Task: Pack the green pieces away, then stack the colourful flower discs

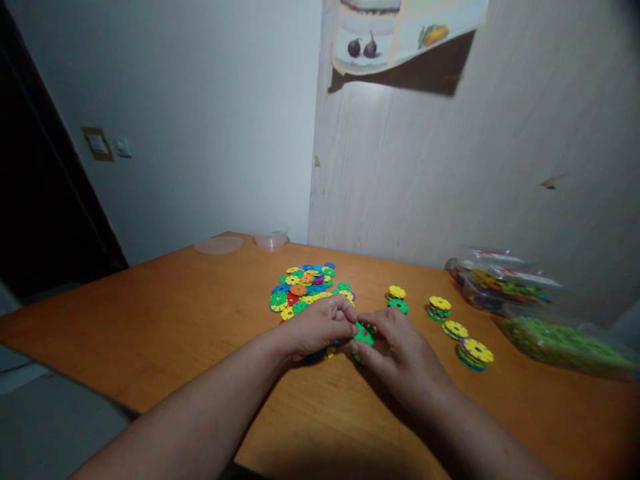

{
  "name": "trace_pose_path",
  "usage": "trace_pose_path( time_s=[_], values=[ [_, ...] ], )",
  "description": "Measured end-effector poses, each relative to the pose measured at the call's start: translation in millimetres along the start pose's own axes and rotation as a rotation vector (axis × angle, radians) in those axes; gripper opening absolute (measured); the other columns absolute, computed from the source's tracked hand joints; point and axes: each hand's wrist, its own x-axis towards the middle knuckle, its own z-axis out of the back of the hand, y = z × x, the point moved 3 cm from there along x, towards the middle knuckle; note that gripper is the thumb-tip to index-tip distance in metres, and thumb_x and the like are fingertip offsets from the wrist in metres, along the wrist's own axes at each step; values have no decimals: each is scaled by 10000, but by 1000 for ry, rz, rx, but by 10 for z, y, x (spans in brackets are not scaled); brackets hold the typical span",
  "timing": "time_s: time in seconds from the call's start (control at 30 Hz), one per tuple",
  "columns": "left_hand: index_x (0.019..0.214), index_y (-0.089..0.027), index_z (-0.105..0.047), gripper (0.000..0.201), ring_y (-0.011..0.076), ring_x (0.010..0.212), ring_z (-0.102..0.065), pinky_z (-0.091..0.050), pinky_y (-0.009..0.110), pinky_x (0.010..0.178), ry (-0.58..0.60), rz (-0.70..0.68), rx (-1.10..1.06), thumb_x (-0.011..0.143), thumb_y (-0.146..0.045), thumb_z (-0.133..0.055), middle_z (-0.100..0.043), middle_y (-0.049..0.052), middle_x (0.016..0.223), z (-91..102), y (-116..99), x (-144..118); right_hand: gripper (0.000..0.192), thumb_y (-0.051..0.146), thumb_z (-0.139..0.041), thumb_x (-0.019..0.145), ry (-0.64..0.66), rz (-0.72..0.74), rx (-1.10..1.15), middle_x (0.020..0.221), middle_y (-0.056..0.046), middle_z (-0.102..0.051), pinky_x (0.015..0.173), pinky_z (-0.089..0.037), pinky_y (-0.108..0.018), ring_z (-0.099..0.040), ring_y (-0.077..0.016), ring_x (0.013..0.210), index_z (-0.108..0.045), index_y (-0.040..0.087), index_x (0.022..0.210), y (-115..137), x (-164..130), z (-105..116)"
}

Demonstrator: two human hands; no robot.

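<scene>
A green flower-shaped plastic disc (363, 335), notched round its edge, is between my two hands. My right hand (400, 350) grips it with the thumb below and the fingers above. My left hand (320, 325) is closed in a pinch, its fingertips at the disc's left edge. Behind and under the left hand spreads a loose pile of coloured discs (299, 291) in yellow, green, blue, orange and red. To the right of my right hand stand small stacks, among them a yellow-topped stack (439, 305), a low stack (455, 330) and a nearer stack (475, 353).
A clear bowl (271, 239) and a round translucent lid (219, 245) lie at the table's back left. At the right are clear boxes of coloured pieces (505, 287) and a clear tray of green pieces (565, 343). The wooden table (165, 320) meets the wall behind.
</scene>
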Motion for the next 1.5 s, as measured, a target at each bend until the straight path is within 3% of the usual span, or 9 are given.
trace_pose_path(
  time_s=[0.13, 0.23, 0.4, 0.63, 0.8, 1.1, 1.23, 1.33, 1.5],
  values=[
    [943, -176, -500, 312, 89, 575, -572, -405, 199, 562, 6, -7, -37, 729, -243, -716, -579, -41, 667, -15, -11, 8, 284, 365, -615, 891, 29, -84, -39, 1025, -50, -700, 776, -462, -303, -637, -207, 924, -670, 260, 1149, -41, 6, 27],
    [971, -173, -506, 279, 115, 669, -625, -460, 227, 636, -98, -54, 45, 766, -255, -677, -624, -2, 756, 86, -39, 49, 342, 383, -603, 881, 100, -206, -194, 1018, -74, -713, 733, -447, -315, -653, -235, 900, -661, 253, 1192, -81, -8, 31],
    [867, -175, -562, 92, 113, 674, -550, -387, 214, 584, -267, -131, 571, 779, -199, -571, -588, -11, 745, 330, -110, 61, 343, 420, -632, 852, 247, -228, -319, 1013, -89, -711, 773, -438, -343, -653, -271, 952, -681, 268, 1156, -78, -40, -20],
    [858, -193, -650, 265, 195, 803, -563, -370, 271, 638, -55, -74, 1288, 722, -419, -677, -652, 42, 888, 277, -170, -77, 267, 396, -619, 867, 305, -208, -318, 1015, -60, -723, 772, -441, -358, -637, -275, 962, -697, 265, 1086, -65, -31, -43],
    [876, -201, -668, 267, 222, 824, -579, -359, 298, 660, -33, -94, 1452, 747, -432, -632, -683, 64, 921, 228, -176, -92, 313, 427, -634, 863, 257, -191, -292, 1079, -76, -711, 826, -465, -373, -632, -277, 1012, -690, 253, 1116, -94, -44, -40],
    [671, -166, -594, 241, 137, 633, -519, -306, 265, 577, -166, -179, 1080, 856, -282, -493, -624, 26, 697, 252, -182, -10, 377, 403, -569, 919, 62, -68, -199, 1143, -101, -697, 886, -495, -401, -633, -267, 1059, -629, 202, 1232, -156, -34, -57],
    [839, -162, -596, 124, 118, 638, -547, -372, 222, 575, -189, -154, 555, 820, -282, -575, -587, -10, 700, 174, -109, 22, 429, 357, -611, 902, 52, 42, -130, 1191, -86, -675, 900, -485, -396, -613, -257, 1085, -569, 245, 1313, -65, -45, -63],
    [923, -163, -552, 223, 103, 576, -541, -405, 214, 557, -127, -77, 232, 800, -324, -644, -551, -39, 653, 71, -64, 12, 401, 326, -603, 911, 64, 67, -72, 1185, -62, -673, 896, -473, -369, -610, -236, 1075, -562, 274, 1307, 6, -44, -50],
    [1081, -165, -527, 347, 120, 609, -578, -432, 228, 578, -62, -31, 183, 813, -354, -641, -583, -25, 695, 53, -53, -20, 275, 329, -602, 899, 84, -3, -106, 1067, -48, -680, 816, -452, -342, -616, -223, 963, -616, 261, 1165, -7, -25, 7]
  ],
)
